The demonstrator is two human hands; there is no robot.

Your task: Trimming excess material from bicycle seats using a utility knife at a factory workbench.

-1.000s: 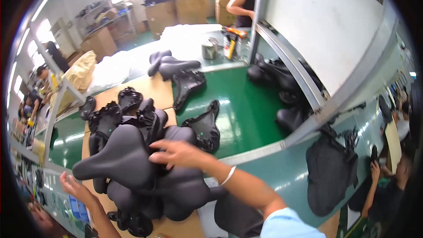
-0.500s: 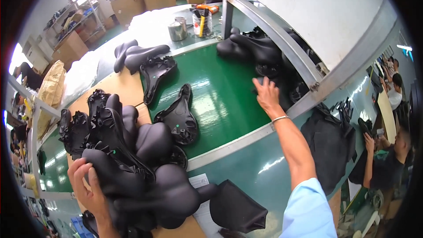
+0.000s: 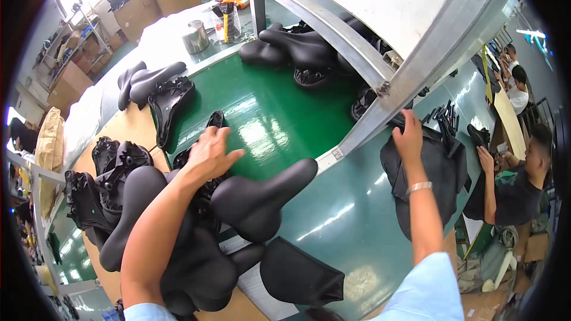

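My left hand (image 3: 208, 154) is stretched over an upturned black bicycle saddle (image 3: 215, 120) on the green belt, its fingers spread; whether it touches the saddle is hard to see. Just right of that hand, a smooth black saddle (image 3: 256, 205) lies top up across the belt's near rail. More saddles (image 3: 134, 214) are heaped under and beside my left forearm, some showing gathered undersides. My right hand (image 3: 409, 137) is at the far edge of a stack of black saddle covers (image 3: 425, 172), fingers apart, with nothing visible in it.
A metal frame (image 3: 410, 77) rises over the belt (image 3: 262, 107), with saddles (image 3: 297, 53) beneath it. A tin (image 3: 195, 37) and a tub of tools (image 3: 226, 24) stand behind. A black cover (image 3: 300, 270) lies in front. A co-worker (image 3: 514, 184) sits at right.
My left hand has gone from the near heap up and right to the belt. My right hand has moved from the belt to the covers. A smooth saddle now lies across the near rail.
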